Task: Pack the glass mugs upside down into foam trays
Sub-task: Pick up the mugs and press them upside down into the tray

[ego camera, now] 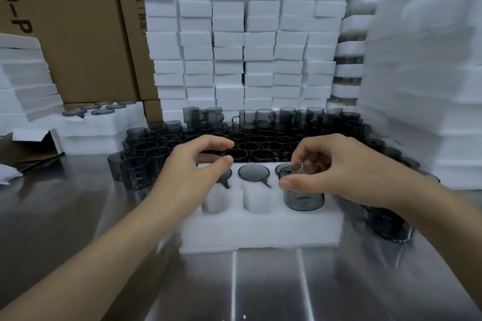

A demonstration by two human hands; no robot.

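A white foam tray (260, 232) lies on the steel table in front of me. Its far row holds upside-down smoky glass mugs; the middle one (253, 172) shows its round base. In the near row the left and middle holes are bare foam. My right hand (336, 167) pinches a smoky glass mug (303, 194) that stands partly in the near right hole. My left hand (193, 167) hovers over the tray's far left corner with fingers curled and nothing in them, covering most of the mug there.
Several loose smoky mugs (247, 143) crowd the table behind the tray, and another mug (388, 224) lies right of it. Stacked foam blocks (242, 39) and cardboard boxes (78, 21) rise behind. A filled foam tray (104, 120) sits far left.
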